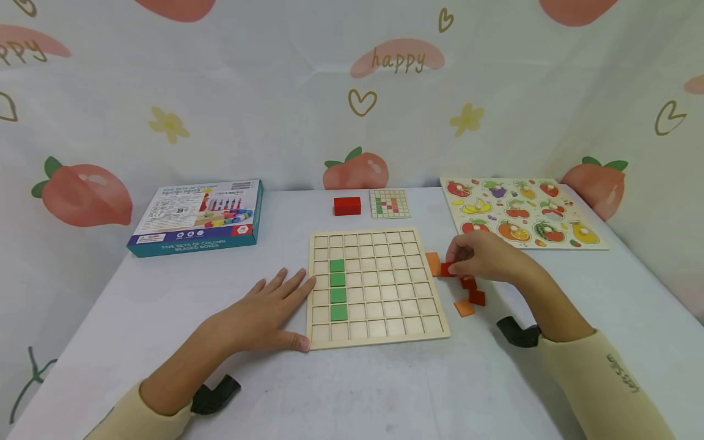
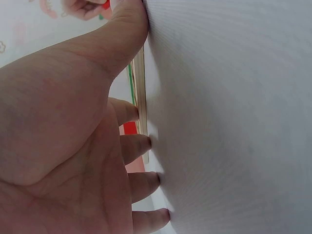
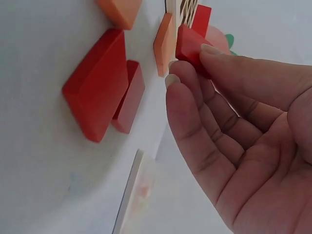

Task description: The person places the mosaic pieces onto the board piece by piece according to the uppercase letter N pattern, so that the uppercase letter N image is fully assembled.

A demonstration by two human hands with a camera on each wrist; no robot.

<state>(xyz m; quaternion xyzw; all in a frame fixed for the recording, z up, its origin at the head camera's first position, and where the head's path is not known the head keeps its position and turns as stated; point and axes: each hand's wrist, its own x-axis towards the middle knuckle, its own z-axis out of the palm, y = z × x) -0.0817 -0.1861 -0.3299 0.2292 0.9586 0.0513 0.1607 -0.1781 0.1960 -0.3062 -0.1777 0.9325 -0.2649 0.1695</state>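
Note:
My left hand (image 1: 258,315) lies with fingers spread on the table, its fingertips and thumb touching the left edge of a wooden grid board (image 1: 374,294). Several green square tiles (image 1: 338,296) form a column in the board's second column from the left. Right of the board, my right hand (image 1: 486,256) pinches a red tile (image 3: 190,46) between thumb and fingers. Two more red tiles (image 1: 477,297) lie below that hand, close together. One orange tile (image 1: 464,307) is beside them, and another orange tile (image 1: 433,264) sits against the board's right edge.
Behind the board stand a red block (image 1: 347,206) and a small card with a coloured grid pattern (image 1: 390,203). A boxed bead set (image 1: 198,217) occupies the back left. At the back right lies a fruit picture board (image 1: 522,214). A printed cloth (image 1: 275,122) hangs behind the table.

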